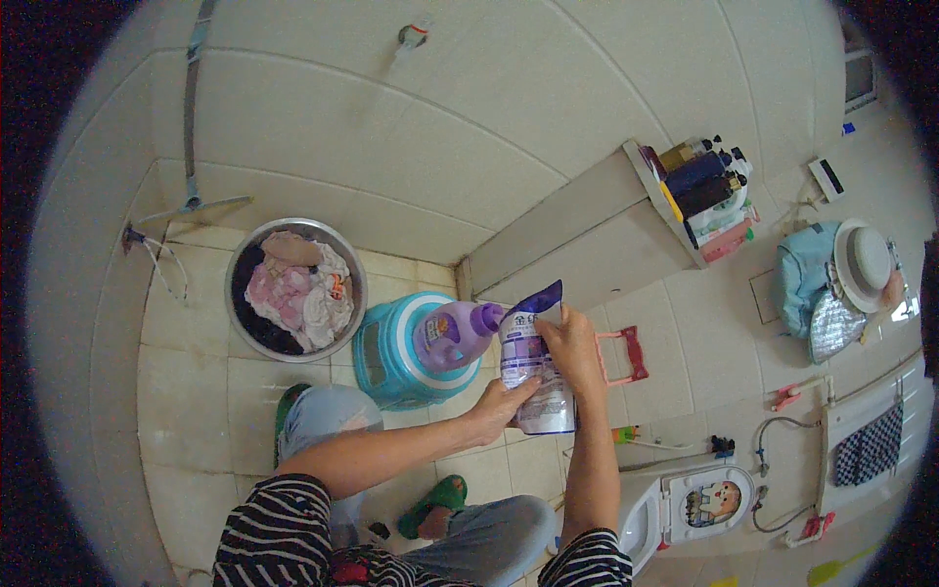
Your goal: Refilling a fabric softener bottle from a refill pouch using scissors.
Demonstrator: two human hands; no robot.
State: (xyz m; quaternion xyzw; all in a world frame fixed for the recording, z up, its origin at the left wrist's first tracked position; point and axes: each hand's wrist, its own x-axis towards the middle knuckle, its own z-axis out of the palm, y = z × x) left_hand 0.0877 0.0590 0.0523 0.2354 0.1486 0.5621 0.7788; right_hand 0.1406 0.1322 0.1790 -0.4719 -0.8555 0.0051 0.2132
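Both of my hands hold a white and purple pouch [525, 367] with a dark purple top end. My left hand [502, 409] grips its lower left side, the thumb lying across the front. My right hand [575, 350] grasps it on the upper right, with fingers partly hidden behind it. Just left of the pouch, a purple bottle with a handle [452, 336] stands on a turquoise plastic stool [386, 367]. The bottle's darker purple top comes right up to the pouch's edge in the picture; whether they touch I cannot tell.
A metal basin [235, 311] of pink, white and dark clothes sits on the tiled floor left of the stool. A squeegee [194, 203] leans at the wall. Bottles fill a shelf [675, 210] at upper right. A toilet [641, 523] stands at lower right.
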